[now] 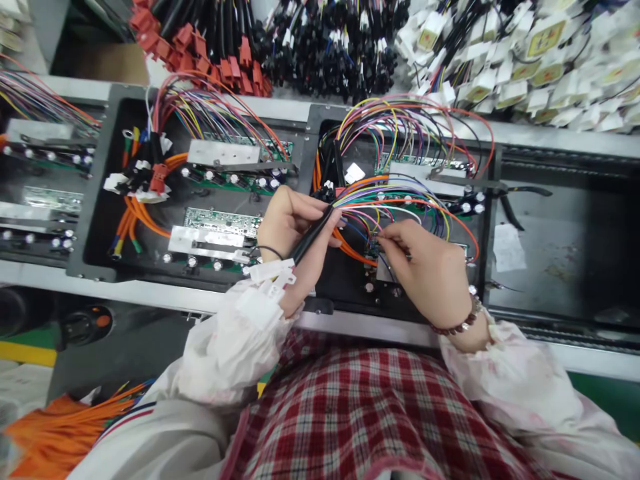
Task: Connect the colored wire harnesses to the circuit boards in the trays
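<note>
My left hand is wrapped round a black-sleeved wire harness, just where its many coloured wires fan out to the right. White connectors at the harness's other end lie over my left wrist. Lower right of the fan, my right hand pinches with thumb and forefinger at the edge of a circuit board. What sits between those fingertips is too small to make out, perhaps a wire end. Both hands are above a black tray, and part of the board is hidden under wires and my right hand.
Another tray with wired boards stands to the left. Bundles with red connectors and white connectors hang at the back. Dark-handled pliers lie at the right. Orange cables are at lower left. A metal rail runs along the front.
</note>
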The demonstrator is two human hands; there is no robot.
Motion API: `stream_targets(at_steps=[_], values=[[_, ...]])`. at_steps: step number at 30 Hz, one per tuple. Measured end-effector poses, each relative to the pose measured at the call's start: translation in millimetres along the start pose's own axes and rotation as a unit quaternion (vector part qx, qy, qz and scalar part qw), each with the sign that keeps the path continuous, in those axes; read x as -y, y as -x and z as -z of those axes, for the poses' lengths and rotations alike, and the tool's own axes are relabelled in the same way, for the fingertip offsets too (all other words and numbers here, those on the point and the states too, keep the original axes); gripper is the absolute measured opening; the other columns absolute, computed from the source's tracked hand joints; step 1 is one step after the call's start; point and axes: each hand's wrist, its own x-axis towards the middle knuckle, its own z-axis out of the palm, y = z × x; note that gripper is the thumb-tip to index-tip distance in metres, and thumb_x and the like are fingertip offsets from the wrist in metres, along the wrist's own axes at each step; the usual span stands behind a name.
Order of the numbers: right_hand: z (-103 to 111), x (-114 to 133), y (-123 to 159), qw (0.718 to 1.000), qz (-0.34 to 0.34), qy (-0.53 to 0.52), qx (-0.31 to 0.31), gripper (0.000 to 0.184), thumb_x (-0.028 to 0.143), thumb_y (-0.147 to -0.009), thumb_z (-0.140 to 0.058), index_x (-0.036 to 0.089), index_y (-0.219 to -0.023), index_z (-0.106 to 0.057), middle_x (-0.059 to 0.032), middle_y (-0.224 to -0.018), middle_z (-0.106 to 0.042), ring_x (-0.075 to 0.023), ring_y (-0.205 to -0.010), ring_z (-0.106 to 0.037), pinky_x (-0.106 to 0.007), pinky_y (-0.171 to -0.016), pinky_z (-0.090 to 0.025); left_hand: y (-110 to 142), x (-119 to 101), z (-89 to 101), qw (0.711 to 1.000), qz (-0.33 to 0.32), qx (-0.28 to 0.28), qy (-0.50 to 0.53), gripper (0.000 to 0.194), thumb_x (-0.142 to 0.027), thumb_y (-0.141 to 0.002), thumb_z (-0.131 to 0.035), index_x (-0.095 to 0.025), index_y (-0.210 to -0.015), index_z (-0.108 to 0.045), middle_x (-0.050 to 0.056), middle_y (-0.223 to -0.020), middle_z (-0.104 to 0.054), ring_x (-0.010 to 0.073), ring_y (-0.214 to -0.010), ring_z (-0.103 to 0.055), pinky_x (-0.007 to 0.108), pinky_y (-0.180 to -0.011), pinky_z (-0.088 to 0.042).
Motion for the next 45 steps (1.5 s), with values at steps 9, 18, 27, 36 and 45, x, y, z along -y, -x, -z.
stream_targets(at_steps=[9,18,27,36,45], values=[[0,1,1,1.0,-0.012,0.003,0.013,0.009,0.025,-0.097,-0.058,0.021,-0.094,-0.066,-0.001,-0.087,-0.073,-0.015,-0.074,-0.068,-0.026,-0.065,-0.045,-1,-2,-0.1,1.0,0.015,-0.006,0.014,0.035,-0.028,-0.08,-0.085,-0.022,-0.079,-0.05,-0.001,-0.09,-0.065,0.0131,-0.069,-0.072,0.021,-0.049,-0.062],[31,10,20,0.999,-0.005,0.015,0.03,0.011,0.025,-0.098,-0.055,0.019,-0.094,-0.065,-0.0048,-0.089,-0.069,-0.018,-0.081,-0.066,-0.03,-0.072,-0.05,0,3,1.9,0.999,0.004,0.027,-0.045,0.022,-0.018,-0.089,-0.069,-0.025,-0.091,-0.049,-0.001,-0.083,-0.062,0.014,-0.068,-0.07,0.024,-0.05,-0.061],[9,0,5,0.999,0.015,0.03,0.0,0.004,0.022,-0.095,-0.063,0.019,-0.096,-0.065,-0.0003,-0.085,-0.074,-0.0134,-0.072,-0.071,-0.023,-0.065,-0.048,-17,10,14.9,0.924,-0.142,0.11,-0.337,0.018,-0.017,-0.1,-0.045,-0.022,-0.087,-0.057,0.003,-0.09,-0.061,0.018,-0.086,-0.062,0.031,-0.07,-0.053],[3,0,5,0.999,0.007,0.05,-0.006,0.008,0.027,-0.096,-0.061,0.021,-0.093,-0.066,-0.0001,-0.081,-0.074,-0.0144,-0.069,-0.07,-0.024,-0.062,-0.047,-14,0,14.7,0.709,-0.339,0.202,-0.584,0.027,-0.009,-0.101,-0.039,-0.009,-0.106,-0.065,0.015,-0.096,-0.065,0.0278,-0.09,-0.063,0.035,-0.069,-0.046],[4,-1,7,0.999,0.002,0.051,-0.002,0.008,0.027,-0.096,-0.06,0.022,-0.094,-0.066,-0.0005,-0.081,-0.074,-0.0148,-0.071,-0.071,-0.025,-0.062,-0.047,8,-5,4.0,0.731,-0.277,0.188,-0.594,0.036,-0.008,-0.1,-0.036,-0.001,-0.126,-0.06,0.022,-0.109,-0.066,0.0304,-0.095,-0.06,0.04,-0.078,-0.048]])
